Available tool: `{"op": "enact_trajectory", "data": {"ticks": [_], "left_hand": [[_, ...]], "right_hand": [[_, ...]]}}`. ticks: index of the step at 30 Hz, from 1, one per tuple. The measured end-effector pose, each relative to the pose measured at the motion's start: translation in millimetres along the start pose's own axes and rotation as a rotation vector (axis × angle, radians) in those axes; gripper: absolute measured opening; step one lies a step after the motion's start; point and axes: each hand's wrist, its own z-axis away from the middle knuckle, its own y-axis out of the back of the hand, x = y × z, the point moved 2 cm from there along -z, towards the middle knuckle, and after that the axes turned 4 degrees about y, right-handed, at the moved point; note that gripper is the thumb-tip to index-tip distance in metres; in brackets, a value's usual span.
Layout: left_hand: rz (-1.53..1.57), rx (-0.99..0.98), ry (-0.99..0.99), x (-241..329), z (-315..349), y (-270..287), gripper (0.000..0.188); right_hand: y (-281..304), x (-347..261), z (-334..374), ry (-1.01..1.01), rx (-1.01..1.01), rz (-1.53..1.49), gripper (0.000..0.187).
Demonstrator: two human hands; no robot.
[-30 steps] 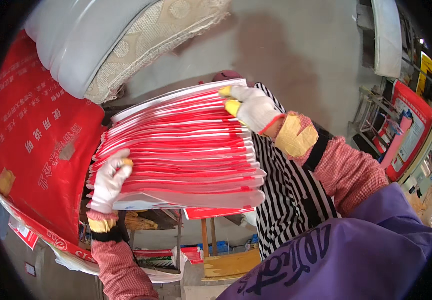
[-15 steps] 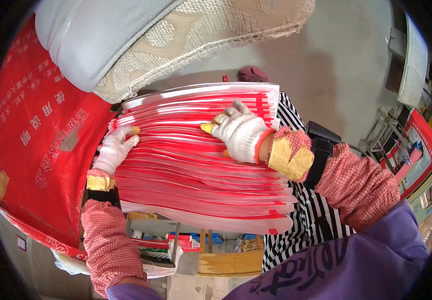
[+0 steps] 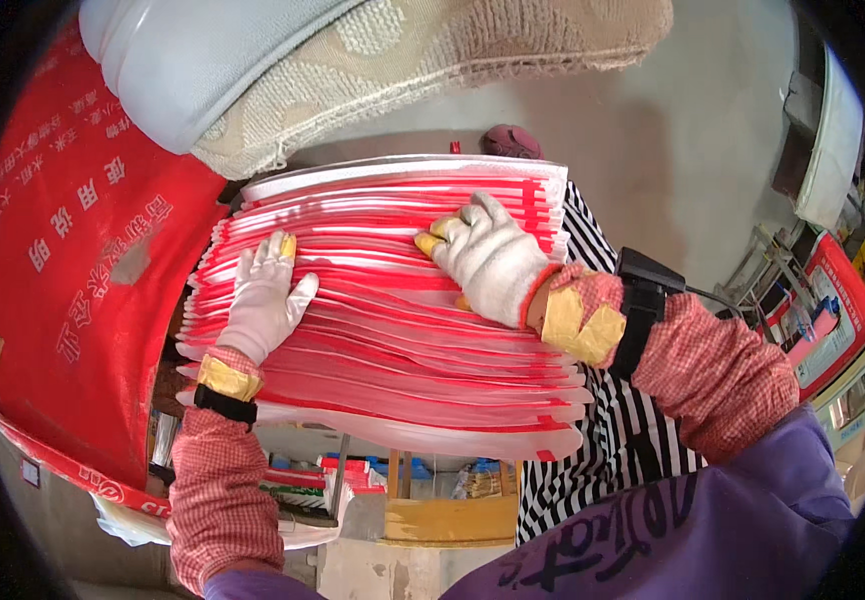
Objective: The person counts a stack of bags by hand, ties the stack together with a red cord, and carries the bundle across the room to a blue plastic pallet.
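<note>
A fanned stack of flat red and white plastic bags [image 3: 403, 370] lies in front of me, its layers overlapping like steps. My left hand [image 3: 263, 300], in a white glove with a yellow fingertip, rests flat on the stack's left part, fingers stretched out. On the right part, my right hand [image 3: 493, 260], in a white knitted glove with yellow fingertips, has its fingers bent down onto the layers. Some layers appear to run between its fingers and thumb, though its palm side is hidden. Both forearms wear red checked sleeve covers with yellow tape and black straps.
A big red printed sheet [image 3: 83, 270] hangs at the left. Beyond the stack is a beige textured cloth cover [image 3: 433, 60] beside a grey padded shape [image 3: 193, 60]. Black-and-white striped fabric [image 3: 613, 440] lies right of the stack. A yellow wooden piece [image 3: 453, 521] shows below.
My left hand has moved from the stack's left edge inward to the right and spread its fingers flat. The right hand stays in nearly the same place on the bags.
</note>
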Motion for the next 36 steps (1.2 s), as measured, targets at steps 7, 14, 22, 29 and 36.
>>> {"op": "enact_trajectory", "data": {"ticks": [7,14,22,29,36], "left_hand": [[0.864,0.214,-0.209,2,21,77,0.025],[0.873,0.121,-0.21,19,59,41,0.026],[0.629,0.239,-0.314,23,59,39,0.028],[0.417,0.026,-0.152,13,30,49,0.024],[0.932,0.281,-0.075,4,-11,13,0.023]], "right_hand": [[8,-5,21,0.008,0.134,-0.01,0.044],[42,-54,66,0.27,0.603,-0.444,0.028],[24,-78,52,0.141,-0.045,-0.49,0.058],[31,-63,36,0.044,-0.561,-0.485,0.055],[45,27,21,-0.164,0.204,-0.438,0.028]]}}
